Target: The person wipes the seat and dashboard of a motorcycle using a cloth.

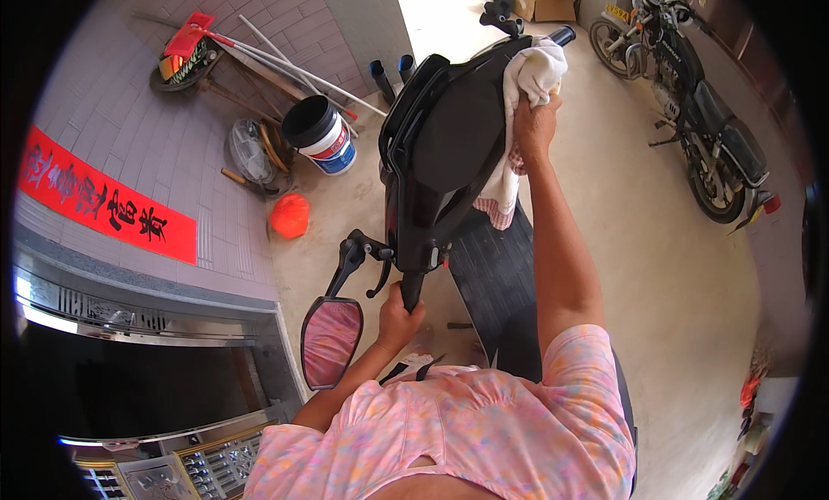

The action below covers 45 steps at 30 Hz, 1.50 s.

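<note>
Directly before me stands a black scooter, its dark handlebar display panel [460,134] lying between my arms. My left hand [397,318] is wrapped around the black left handlebar grip [412,291]. A brake lever [381,278] and a rear-view mirror [332,342] extend beside it. In my right hand [536,125] is a bunched white cloth [534,66], pressed against the right side of the handlebar cover. Part of the cloth with a red-checked edge [497,213] hangs down below. The right handlebar grip [563,35] pokes out past the cloth. Under it lies the black footboard [495,273].
A motorcycle [693,105] is parked along the right wall. To the left are a bucket [318,135], a fan [249,151], a round orange-red object [289,215] and long poles [298,63]. A red banner [110,199] with writing hangs by a doorway [149,386].
</note>
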Available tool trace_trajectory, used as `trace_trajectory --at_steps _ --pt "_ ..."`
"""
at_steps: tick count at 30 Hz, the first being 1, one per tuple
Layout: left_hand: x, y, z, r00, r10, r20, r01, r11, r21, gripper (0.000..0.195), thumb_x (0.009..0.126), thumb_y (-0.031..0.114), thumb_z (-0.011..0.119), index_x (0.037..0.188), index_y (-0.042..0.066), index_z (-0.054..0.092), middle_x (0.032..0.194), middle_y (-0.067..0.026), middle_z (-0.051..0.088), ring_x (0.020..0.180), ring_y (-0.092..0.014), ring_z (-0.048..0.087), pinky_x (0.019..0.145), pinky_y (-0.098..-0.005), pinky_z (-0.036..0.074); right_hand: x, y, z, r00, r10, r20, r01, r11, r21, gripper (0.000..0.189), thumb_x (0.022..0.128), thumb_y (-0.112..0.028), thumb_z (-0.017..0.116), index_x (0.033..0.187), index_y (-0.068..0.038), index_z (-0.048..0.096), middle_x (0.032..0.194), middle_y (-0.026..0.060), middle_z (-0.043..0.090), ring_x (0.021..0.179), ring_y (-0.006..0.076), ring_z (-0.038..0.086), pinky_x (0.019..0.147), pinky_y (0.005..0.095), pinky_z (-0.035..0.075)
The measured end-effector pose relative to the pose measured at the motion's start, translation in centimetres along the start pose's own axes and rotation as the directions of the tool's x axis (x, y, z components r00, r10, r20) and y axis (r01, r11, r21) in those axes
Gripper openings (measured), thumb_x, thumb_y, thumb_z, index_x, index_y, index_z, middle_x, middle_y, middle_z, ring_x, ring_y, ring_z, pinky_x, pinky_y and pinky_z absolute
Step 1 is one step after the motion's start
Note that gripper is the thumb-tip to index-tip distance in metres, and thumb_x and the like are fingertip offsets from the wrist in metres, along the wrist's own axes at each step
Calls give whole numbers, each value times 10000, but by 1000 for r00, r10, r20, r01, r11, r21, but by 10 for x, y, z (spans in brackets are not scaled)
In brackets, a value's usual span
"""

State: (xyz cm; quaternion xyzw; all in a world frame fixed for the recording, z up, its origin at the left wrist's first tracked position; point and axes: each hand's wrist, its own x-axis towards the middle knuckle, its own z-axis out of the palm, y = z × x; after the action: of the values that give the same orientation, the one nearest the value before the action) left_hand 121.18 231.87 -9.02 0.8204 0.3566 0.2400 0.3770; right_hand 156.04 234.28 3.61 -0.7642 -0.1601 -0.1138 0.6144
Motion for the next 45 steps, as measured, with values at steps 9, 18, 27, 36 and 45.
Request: trace_trajectory --at_steps 9,18,27,36,45 --pt "2 6 -1 998 55 -23 -54 998 26 299 720 108 566 955 -8 421 629 -210 539 570 -395 555 497 -440 423 -99 39 -1 994 1 107 -28 967 255 388 861 -196 485 1163 22 377 974 294 561 938 445 533 778 411 431" --pt "3 16 -1 1000 21 -24 -19 999 45 239 715 84 565 876 -10 415 610 -152 494 528 -286 514 511 -389 408 -187 41 -20 922 -37 386 -111 928 355 317 795 -36 376 1066 35 525 871 211 591 836 261 562 761 328 434" --pt "4 7 -3 999 48 -23 -46 995 87 318 717 148 578 945 -6 418 613 -182 531 538 -351 552 494 -425 419 -205 70 -44 653 89 752 -397 886 239 231 783 -129 555 936 44 567 693 116 547 659 119 472 639 340 445" --pt "3 1 1 998 51 -27 -50 998 42 327 719 135 570 965 -11 413 638 -218 543 589 -409 554 518 -446 434 -173 19 -90 840 85 535 -360 825 435 246 830 -184 622 981 5 579 876 80 644 801 87 556 722 249 452" --pt "2 -6 1 999 41 13 -41 998 44 316 721 119 568 953 -22 406 613 -172 533 546 -336 567 488 -393 425 -201 -49 -60 587 -500 637 675 736 -45 279 588 -110 668 853 -144 587 929 62 496 874 276 480 705 373 396"
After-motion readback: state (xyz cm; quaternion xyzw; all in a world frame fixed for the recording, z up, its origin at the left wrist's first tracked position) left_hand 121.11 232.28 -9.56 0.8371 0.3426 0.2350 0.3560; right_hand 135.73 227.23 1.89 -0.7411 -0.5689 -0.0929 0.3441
